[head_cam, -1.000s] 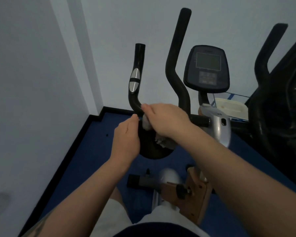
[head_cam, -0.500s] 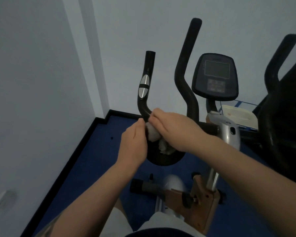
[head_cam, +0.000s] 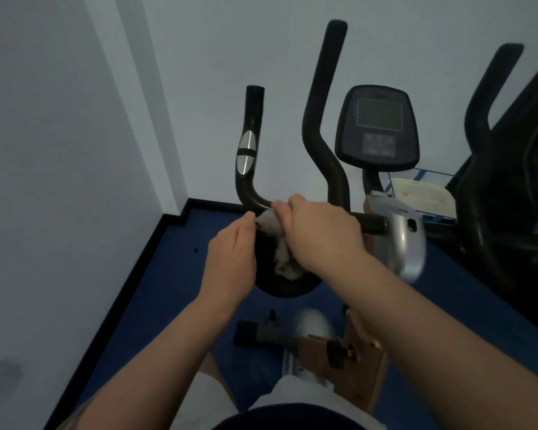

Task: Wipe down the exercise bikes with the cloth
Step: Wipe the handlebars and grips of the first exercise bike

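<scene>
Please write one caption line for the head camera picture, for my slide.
Right hand presses a white cloth on the bike's left handlebar; left hand touches the cloth.

Dim, cool light is washing the room evenly — no single source is showing, and shadows are staying soft. The wall (head_cam: 44, 150) is reading flat grey-blue. The wide lens is bending straight lines near the edges. The silver housing (head_cam: 407, 243) is smearing with blur — dark parts are losing detail.
</scene>
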A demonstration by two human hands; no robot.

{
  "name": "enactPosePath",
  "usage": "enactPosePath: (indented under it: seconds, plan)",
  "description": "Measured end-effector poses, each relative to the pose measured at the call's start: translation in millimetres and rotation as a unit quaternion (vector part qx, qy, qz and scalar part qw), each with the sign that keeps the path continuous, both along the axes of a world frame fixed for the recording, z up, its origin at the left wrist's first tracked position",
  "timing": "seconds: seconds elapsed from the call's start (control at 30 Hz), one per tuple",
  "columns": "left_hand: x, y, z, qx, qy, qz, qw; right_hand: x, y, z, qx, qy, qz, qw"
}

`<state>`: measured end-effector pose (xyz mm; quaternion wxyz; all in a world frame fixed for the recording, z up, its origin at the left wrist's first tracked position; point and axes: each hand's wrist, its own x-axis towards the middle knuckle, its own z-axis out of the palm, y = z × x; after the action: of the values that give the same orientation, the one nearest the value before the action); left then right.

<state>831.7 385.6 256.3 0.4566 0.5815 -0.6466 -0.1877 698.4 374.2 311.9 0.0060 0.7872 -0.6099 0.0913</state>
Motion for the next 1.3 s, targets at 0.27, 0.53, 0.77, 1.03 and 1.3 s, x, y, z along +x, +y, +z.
enactPosePath:
  seconds: [0.27,0.53,0.77,1.03,1.3]
  plan:
    - [2,0,-3,0.028,0.029,-0.02,0.999,-29,39,-3,0.026,-0.233,-0.021,0.972]
    - [-2,2,2,0.054,0.156,-0.02,0.986,2,41,-12,-0.15,-0.165,0.025,0.975]
    - [-5,4,3,0.051,0.193,-0.021,0.98,-27,36,-17,-0.2,-0.085,0.129,0.967]
    - [-7,4,1,0.056,0.216,-0.013,0.975,-24,51,-31,-0.192,-0.09,0.156,0.965]
    - [-6,3,0,0.039,0.163,-0.008,0.986,-20,59,-33,-0.171,-0.074,0.182,0.966]
